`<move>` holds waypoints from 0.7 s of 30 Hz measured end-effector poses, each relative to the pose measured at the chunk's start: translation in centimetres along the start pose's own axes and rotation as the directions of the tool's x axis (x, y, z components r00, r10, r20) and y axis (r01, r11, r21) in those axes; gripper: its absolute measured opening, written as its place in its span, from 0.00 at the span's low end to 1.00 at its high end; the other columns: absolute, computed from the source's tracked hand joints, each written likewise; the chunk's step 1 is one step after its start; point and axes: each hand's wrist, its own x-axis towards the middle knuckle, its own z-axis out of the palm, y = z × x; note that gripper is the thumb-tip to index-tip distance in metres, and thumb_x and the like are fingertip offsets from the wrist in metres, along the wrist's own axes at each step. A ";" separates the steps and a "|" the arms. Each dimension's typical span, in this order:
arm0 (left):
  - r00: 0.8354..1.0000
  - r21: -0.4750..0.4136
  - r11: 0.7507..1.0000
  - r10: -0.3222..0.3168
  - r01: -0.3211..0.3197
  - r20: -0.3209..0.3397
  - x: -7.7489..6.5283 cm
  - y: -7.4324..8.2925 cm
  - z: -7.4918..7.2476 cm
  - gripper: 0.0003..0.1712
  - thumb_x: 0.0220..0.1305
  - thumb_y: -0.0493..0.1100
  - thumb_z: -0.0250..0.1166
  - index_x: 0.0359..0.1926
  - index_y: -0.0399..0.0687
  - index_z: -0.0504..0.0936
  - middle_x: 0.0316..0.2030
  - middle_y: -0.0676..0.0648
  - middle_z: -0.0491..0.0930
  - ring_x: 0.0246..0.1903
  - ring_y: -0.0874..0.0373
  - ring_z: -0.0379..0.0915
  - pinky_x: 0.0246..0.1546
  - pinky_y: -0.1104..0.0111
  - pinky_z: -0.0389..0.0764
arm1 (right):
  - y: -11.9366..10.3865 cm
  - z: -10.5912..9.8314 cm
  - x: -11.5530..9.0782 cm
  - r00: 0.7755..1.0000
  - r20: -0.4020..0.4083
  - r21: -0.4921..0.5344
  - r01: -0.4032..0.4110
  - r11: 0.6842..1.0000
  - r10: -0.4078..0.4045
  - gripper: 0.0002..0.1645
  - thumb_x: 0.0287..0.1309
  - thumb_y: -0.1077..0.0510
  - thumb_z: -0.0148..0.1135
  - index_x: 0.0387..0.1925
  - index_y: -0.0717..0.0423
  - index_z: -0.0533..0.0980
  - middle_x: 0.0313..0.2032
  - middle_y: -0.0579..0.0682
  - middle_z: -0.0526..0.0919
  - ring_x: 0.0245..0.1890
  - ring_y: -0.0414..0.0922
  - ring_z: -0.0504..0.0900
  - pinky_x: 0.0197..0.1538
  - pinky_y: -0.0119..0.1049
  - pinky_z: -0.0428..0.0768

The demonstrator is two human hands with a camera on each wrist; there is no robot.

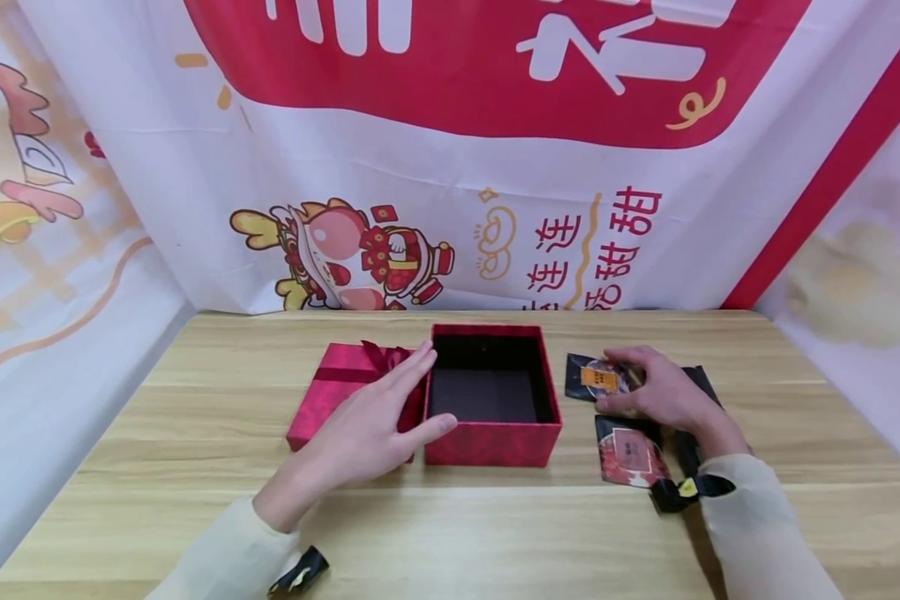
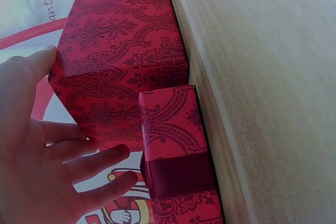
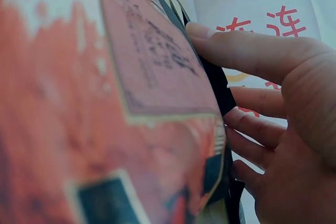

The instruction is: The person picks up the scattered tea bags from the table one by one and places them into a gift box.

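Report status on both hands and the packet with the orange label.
Left hand spread at open red box. Right hand at orange-labelled packet, grip unclear. Packet just right of box, nothing visible between.

In the head view, part of the orange-labelled black packet [image 1: 579, 385] is covered by the right hand [image 1: 666, 395], by which a dark item [image 1: 702, 380] farther right is also partly hidden. Part of the red lid [image 1: 322, 396] is masked by the left hand [image 1: 367, 423]. The banner's large white characters [image 1: 652, 62] are cut off by the top edge. In the right wrist view, the red packet [image 3: 58, 129] is blurred and cropped at the left, and some fingertips are hidden behind it.
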 end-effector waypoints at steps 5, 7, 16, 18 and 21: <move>1.000 -0.001 1.000 0.002 -0.002 0.002 0.0 -0.1 -0.1 0.53 0.69 0.77 0.58 0.86 0.68 0.49 0.86 0.61 0.45 0.83 0.52 0.54 0.76 0.43 0.70 | -0.2 0.0 0.1 1.000 0.007 -0.022 -0.003 1.000 0.003 0.56 0.56 0.40 0.80 0.79 0.54 0.65 0.75 0.66 0.65 0.68 0.63 0.68 0.71 0.73 0.66; 1.000 -0.001 1.000 0.003 -0.003 0.002 -0.1 0.0 -0.1 0.53 0.69 0.77 0.58 0.86 0.67 0.49 0.86 0.61 0.45 0.83 0.53 0.53 0.76 0.43 0.70 | -0.2 0.0 0.1 1.000 0.012 -0.020 -0.012 1.000 0.013 0.56 0.56 0.40 0.80 0.79 0.54 0.66 0.75 0.66 0.64 0.67 0.63 0.69 0.70 0.72 0.67; 1.000 -0.008 1.000 0.010 -0.010 -0.001 0.0 -0.1 0.1 0.53 0.69 0.77 0.58 0.86 0.66 0.50 0.86 0.61 0.45 0.83 0.53 0.55 0.75 0.43 0.71 | -0.4 0.0 -0.1 1.000 0.004 -0.027 -0.025 0.999 0.025 0.55 0.56 0.40 0.80 0.78 0.55 0.67 0.73 0.66 0.63 0.65 0.63 0.67 0.67 0.73 0.70; 1.000 -0.009 1.000 0.008 -0.008 -0.003 0.0 -0.1 0.1 0.53 0.69 0.77 0.58 0.86 0.66 0.50 0.86 0.62 0.45 0.83 0.53 0.55 0.75 0.43 0.71 | -0.5 0.1 -0.1 1.000 0.004 -0.024 -0.015 1.000 0.015 0.54 0.56 0.40 0.80 0.78 0.55 0.68 0.72 0.65 0.64 0.65 0.63 0.67 0.66 0.72 0.70; 1.000 -0.011 1.000 0.004 -0.004 -0.002 -0.1 -0.1 0.0 0.53 0.69 0.78 0.58 0.86 0.67 0.50 0.86 0.62 0.45 0.83 0.53 0.54 0.75 0.44 0.71 | -0.7 0.1 -0.1 1.000 0.002 -0.019 -0.008 1.000 0.008 0.53 0.56 0.39 0.80 0.77 0.54 0.69 0.71 0.65 0.64 0.65 0.63 0.67 0.66 0.73 0.70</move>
